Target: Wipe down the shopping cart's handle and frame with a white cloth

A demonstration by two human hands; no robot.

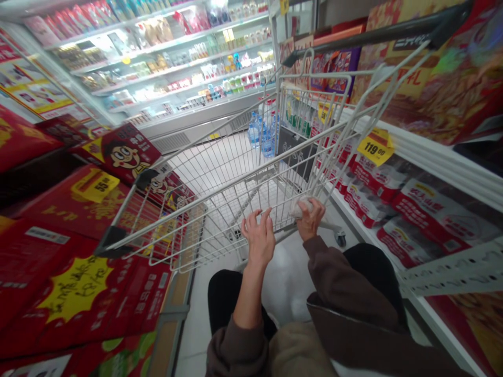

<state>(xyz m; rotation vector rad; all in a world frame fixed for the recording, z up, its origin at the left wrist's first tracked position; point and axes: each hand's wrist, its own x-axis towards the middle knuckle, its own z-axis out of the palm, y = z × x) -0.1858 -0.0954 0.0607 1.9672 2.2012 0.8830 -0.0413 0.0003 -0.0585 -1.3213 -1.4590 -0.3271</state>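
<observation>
A wire shopping cart stands across the aisle in front of me, its dark handle at the upper right. My right hand is closed around a crumpled whitish cloth, close against the lower side wires of the cart. My left hand is at the same side of the basket, left of the right hand. Its fingers are bent and apart, with the tips at the wires. Whether they touch the wires I cannot tell.
Red gift boxes with a yellow sign are stacked at the left. Shelves with red-and-white packs and a price tag line the right. Blue-tinted water bottles stand behind the cart, before a lit refrigerated display. A caster shows at the lower right.
</observation>
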